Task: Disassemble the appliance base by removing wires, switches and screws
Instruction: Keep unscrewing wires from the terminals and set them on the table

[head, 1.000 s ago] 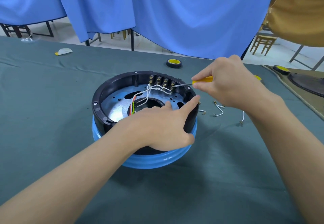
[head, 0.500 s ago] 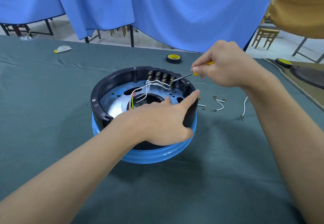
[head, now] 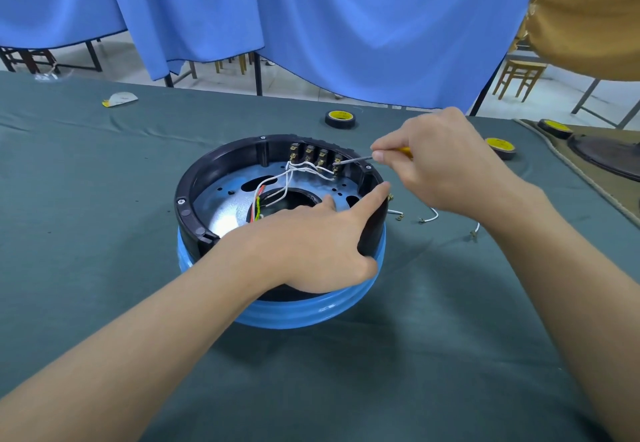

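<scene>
In the head view, the appliance base stands upside down in the middle of the worktop, which a dark green cloth covers. The base has a black wall on a blue ring, and a metal plate is inside it.

The left hand holds the near right part of the wall. Its index finger lies straight along the rim, the thumb reaches inside over the plate, and the other fingers curl down the outer side.

The right hand is above the far right part of the rim. Thumb and fingers pinch a screwdriver with a yellow handle. The thin shaft points left to the row of switches on the far inner wall. The tip seems to touch the rightmost switch, but it is too small to be sure.

White wires run from the switches to the round opening in the plate. Beside them are a red wire and a yellow-green one.

Loose wire pieces lie on the cloth just right of the base. A tape roll lies near the far edge. A second tape roll lies towards the far right corner.
</scene>
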### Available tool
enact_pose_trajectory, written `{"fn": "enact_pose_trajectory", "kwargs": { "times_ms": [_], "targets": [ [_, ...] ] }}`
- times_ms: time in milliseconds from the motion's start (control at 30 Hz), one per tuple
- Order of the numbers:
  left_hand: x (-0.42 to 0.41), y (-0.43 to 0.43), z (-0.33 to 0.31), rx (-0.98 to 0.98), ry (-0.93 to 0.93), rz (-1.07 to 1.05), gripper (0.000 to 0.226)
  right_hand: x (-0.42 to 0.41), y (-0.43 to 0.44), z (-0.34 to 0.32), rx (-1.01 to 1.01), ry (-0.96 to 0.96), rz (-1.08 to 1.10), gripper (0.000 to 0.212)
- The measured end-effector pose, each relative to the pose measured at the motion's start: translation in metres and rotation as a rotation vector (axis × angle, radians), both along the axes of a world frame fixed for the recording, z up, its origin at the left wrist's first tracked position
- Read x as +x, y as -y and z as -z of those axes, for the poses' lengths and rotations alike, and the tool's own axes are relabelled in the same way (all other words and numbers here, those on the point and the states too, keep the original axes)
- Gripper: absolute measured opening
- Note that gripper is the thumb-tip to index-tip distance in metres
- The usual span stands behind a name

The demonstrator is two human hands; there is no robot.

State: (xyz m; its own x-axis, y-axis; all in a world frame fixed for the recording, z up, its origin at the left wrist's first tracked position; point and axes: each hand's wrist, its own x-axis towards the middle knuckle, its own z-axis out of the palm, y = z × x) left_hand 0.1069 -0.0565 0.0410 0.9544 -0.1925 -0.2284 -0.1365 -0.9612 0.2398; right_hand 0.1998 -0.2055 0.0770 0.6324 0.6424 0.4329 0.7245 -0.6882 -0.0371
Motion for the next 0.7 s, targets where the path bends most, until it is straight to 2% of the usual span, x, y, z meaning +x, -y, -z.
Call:
{"fn": "enact_pose_trajectory", "kwargs": {
  "times_ms": [367,600,700],
  "targets": [
    [0.000,0.002,-0.001,-0.006,-0.008,-0.006,0.083,0.002,-0.003,-0.005,-0.069,0.036,0.044,0.021],
    [0.000,0.001,0.000,-0.010,0.001,-0.012,0.081,0.025,-0.001,-0.017,0.043,-0.211,0.026,0.015],
    [0.000,0.000,0.001,-0.014,-0.001,-0.009,0.081,0.026,-0.001,-0.016,0.059,-0.207,0.023,0.015]
  ]
}}
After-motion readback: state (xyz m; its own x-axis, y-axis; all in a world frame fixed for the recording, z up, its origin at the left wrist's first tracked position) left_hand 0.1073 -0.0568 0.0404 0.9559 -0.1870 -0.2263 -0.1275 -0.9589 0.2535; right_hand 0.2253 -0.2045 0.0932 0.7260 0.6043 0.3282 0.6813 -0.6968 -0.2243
